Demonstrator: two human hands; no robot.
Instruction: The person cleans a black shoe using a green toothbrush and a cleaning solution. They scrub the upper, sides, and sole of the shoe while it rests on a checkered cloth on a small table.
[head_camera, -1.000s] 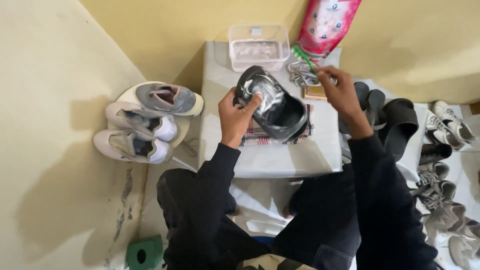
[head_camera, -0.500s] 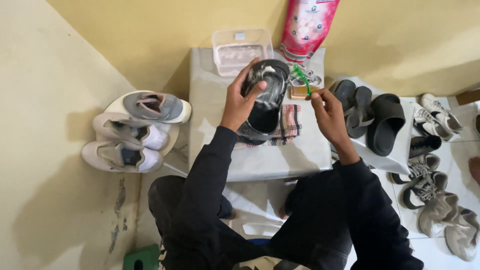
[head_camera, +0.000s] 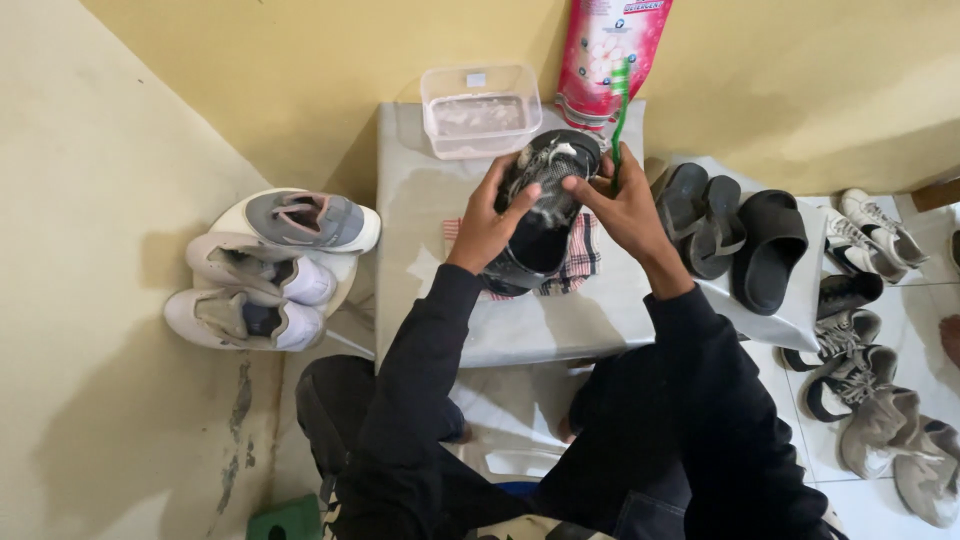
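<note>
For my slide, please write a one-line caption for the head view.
Left hand steadies a soapy black sandal while the right hand holds a green toothbrush above a grey table.

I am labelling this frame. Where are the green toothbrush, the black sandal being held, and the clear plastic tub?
green toothbrush (head_camera: 619, 120), head view, on its handle.
black sandal (head_camera: 545, 215), head view, on its soapy middle.
clear plastic tub (head_camera: 481, 80), head view, on its far rim.
</note>
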